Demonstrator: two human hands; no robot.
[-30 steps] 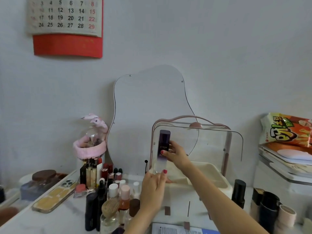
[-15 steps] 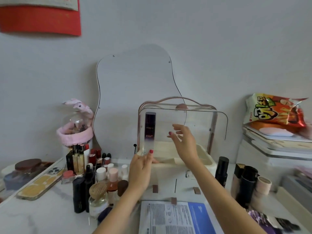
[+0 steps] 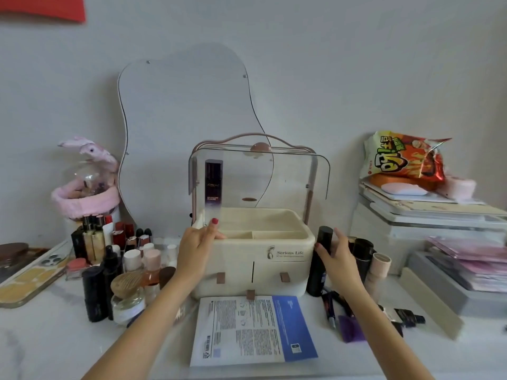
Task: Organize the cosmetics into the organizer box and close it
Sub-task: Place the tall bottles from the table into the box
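The cream organizer box [image 3: 308, 244] stands mid-table with its clear domed lid [image 3: 290, 174] swung up and its drawers shut. A tall purple serum bottle [image 3: 213, 185] stands upright in the box's left end. My left hand [image 3: 196, 242] grips the bottle's clear lower end at the box's left front corner, thumb on its front. My right hand [image 3: 338, 259] is at the box's right side, fingers spread around a tall black bottle [image 3: 325, 235] that stands on the table; the thumb touches it.
A crowd of bottles and lipsticks [image 3: 118, 270] fills the table left of the box. More tubes [image 3: 367, 259] and lying pens [image 3: 332, 308] are on the right. A printed leaflet [image 3: 252, 327] lies in front. A mirror [image 3: 186, 119] leans behind; stacked boxes with a snack bag [image 3: 403, 157] stand far right.
My right hand let go of the purple bottle and dropped right to the black bottle. The purple bottle went down into the box's left end, with my left hand following. The camera tilted down.
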